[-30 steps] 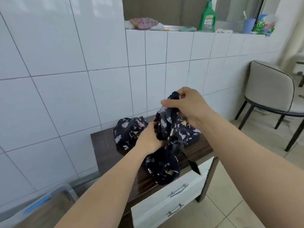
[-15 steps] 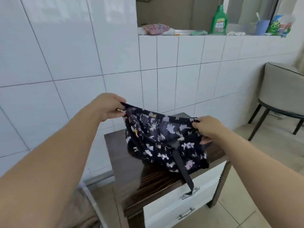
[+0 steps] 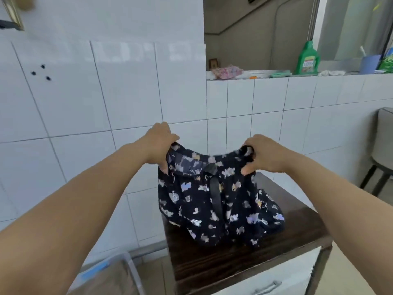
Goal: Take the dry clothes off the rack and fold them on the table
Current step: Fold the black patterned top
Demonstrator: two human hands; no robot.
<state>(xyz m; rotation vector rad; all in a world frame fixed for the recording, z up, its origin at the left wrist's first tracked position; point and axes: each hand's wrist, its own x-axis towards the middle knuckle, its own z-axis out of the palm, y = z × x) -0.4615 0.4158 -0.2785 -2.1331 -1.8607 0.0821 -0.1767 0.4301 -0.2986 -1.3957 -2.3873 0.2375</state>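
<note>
Above the dark wooden table (image 3: 244, 260), both hands hold a navy printed garment (image 3: 212, 201) by its top edge: the left hand (image 3: 158, 143) grips one corner, the right hand (image 3: 262, 154) the other. Its hem drapes onto the tabletop, near the tiled wall (image 3: 127, 92).

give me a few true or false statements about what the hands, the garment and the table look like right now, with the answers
1. Both hands grip the dark printed garment by its top edge. True: left hand, right hand.
2. The garment lies folded flat on the table. False: it hangs from the hands, its lower part reaching the tabletop.
3. A green bottle stands on the tiled ledge. True.
4. The table drawer is pulled open. False: it looks shut.
</note>
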